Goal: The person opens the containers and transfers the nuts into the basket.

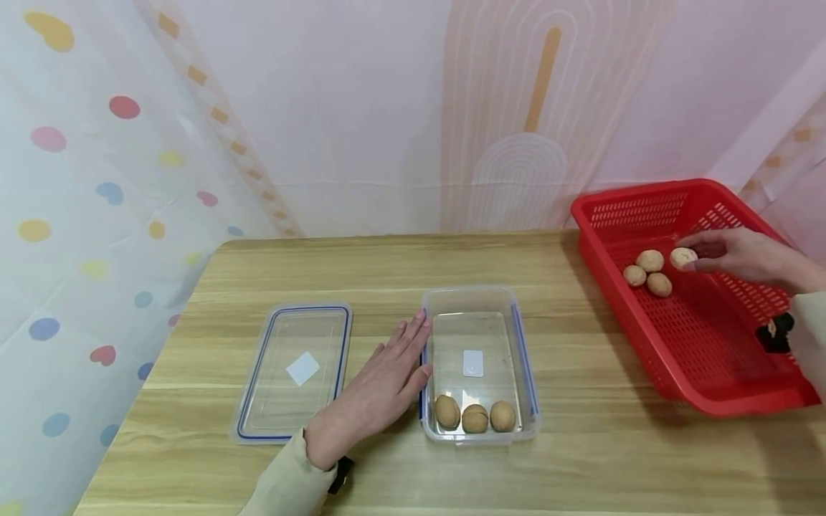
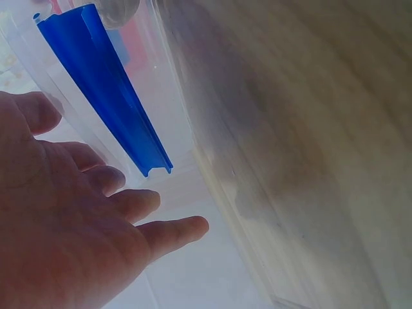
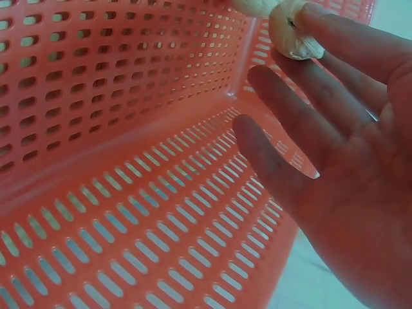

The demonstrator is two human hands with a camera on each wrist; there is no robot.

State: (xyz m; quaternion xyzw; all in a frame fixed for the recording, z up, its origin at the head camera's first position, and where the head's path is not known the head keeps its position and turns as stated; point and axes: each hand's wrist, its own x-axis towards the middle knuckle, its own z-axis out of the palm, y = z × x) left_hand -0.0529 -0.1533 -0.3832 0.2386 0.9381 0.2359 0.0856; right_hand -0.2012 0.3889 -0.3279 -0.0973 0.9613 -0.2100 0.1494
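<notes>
In the head view my right hand (image 1: 742,254) reaches into a red plastic basket (image 1: 665,351) and pinches a walnut (image 1: 683,259) between thumb and fingers. The right wrist view shows the same walnut (image 3: 293,29) at the fingertips. A few other walnuts (image 1: 649,261) lie on the basket floor beside it. My left hand (image 1: 381,380), fingers straight, rests against the left side of a clear container (image 1: 474,330). Three walnuts (image 1: 475,418) sit in a row along the container's near end. The left wrist view shows that hand beside the container's blue clip (image 2: 103,90).
To the left of the container, a clear lid with a blue seal (image 1: 303,408) lies flat on the wooden table (image 1: 387,272). The basket stands at the table's right side. A patterned cloth (image 1: 361,115) hangs behind the table.
</notes>
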